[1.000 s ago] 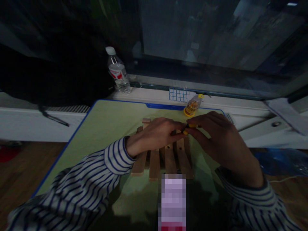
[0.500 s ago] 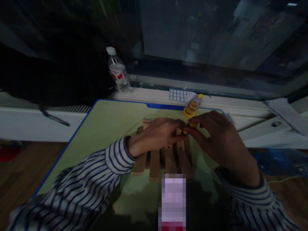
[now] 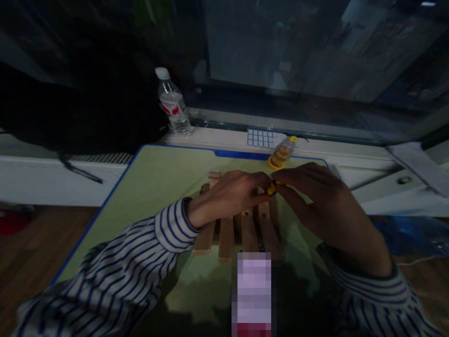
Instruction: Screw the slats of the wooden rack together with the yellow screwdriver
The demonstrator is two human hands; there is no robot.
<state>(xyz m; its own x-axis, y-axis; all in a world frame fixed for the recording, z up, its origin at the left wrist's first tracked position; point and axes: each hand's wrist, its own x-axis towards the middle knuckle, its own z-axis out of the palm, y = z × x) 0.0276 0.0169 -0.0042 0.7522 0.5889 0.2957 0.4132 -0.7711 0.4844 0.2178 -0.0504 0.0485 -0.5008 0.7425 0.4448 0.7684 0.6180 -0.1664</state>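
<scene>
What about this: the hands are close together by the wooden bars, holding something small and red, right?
Not red: the head view shows the small thing is yellow. The left hand and right hand are indeed close together by the wooden bars.

A water bottle (image 3: 172,110) and other things by a big dark window (image 3: 266,56)
The window is at 12 o'clock. The bottle, with its white cap on, stands on the white ledge (image 3: 224,139) between 10 and 11 o'clock. A card with blue squares (image 3: 260,138) lies there at 2 o'clock. A black bundle (image 3: 87,107), too dark to make out, is at 10 o'clock. White paper (image 3: 417,164) is at 3 o'clock, blue plastic (image 3: 410,234) near 4 o'clock.
</scene>
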